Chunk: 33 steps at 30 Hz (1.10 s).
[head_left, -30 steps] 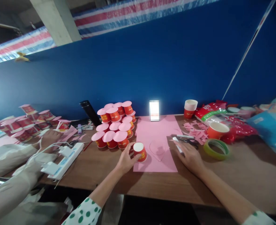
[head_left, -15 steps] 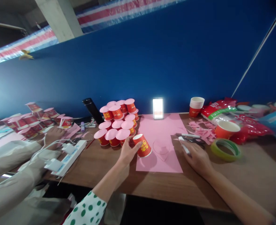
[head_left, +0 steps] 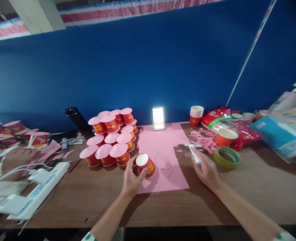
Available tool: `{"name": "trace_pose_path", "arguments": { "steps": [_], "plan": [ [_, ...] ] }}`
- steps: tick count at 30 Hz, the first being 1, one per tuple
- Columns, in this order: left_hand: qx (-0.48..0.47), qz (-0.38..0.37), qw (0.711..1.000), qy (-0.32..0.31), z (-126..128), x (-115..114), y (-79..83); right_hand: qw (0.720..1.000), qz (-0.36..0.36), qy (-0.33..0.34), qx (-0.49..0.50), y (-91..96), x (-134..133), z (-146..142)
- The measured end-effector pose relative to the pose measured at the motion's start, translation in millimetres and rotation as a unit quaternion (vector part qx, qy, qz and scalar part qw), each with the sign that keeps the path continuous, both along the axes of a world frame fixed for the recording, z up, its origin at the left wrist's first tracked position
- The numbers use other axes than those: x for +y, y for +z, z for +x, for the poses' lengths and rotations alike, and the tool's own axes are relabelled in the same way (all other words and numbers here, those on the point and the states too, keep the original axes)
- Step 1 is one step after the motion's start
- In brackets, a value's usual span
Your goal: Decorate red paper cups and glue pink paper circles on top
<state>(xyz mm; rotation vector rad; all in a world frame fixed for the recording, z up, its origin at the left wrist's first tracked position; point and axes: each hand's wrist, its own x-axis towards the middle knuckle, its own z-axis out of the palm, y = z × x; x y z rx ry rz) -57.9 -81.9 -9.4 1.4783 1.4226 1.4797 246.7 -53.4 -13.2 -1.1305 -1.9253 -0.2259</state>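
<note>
My left hand [head_left: 132,175] is closed round a red paper cup [head_left: 146,165], held tilted with its white inside showing, over the near left part of a pink paper sheet [head_left: 163,147]. A cut pink circle [head_left: 164,160] lies on the sheet just right of the cup. My right hand [head_left: 206,168] rests on the wooden table [head_left: 92,197] at the sheet's right edge, fingers curled round a white marker [head_left: 195,155]. A pile of red cups with pink paper lids [head_left: 110,140] stands just left of the sheet.
A lit phone [head_left: 158,118] leans on the blue wall. To the right lie pink scraps [head_left: 203,139], a pen [head_left: 189,146], a cup stack [head_left: 196,115], an orange cup [head_left: 224,137], a green tape roll [head_left: 226,157] and bags [head_left: 283,134]. Another person's hand [head_left: 15,157] and a power strip [head_left: 34,190] are at left.
My left hand has lifted the cup off the sheet, tipped it and drawn it nearer. The view swung left and back. My right hand stayed by the marker.
</note>
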Motion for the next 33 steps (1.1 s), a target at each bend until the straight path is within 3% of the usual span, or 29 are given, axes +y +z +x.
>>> {"name": "trace_pose_path", "arguments": {
  "steps": [6, 18, 24, 33],
  "plan": [
    [0.030, 0.006, 0.999, 0.014, -6, -5, 3.2, 0.998, -0.024, -0.061, -0.018, 0.6, 3, 2],
    [0.045, 0.020, 0.999, -0.007, -6, -3, -7.9, 0.991, -0.066, -0.039, -0.113, -3.3, 8, -4],
    [0.056, 0.014, 0.998, -0.014, -5, -4, -4.6, 0.988, -0.067, -0.064, -0.121, -1.0, 6, -7],
    [0.052, 0.030, 0.998, -0.008, -8, -1, -13.4, 0.987, -0.086, -0.093, -0.098, -3.6, 9, -7]
  ]
}}
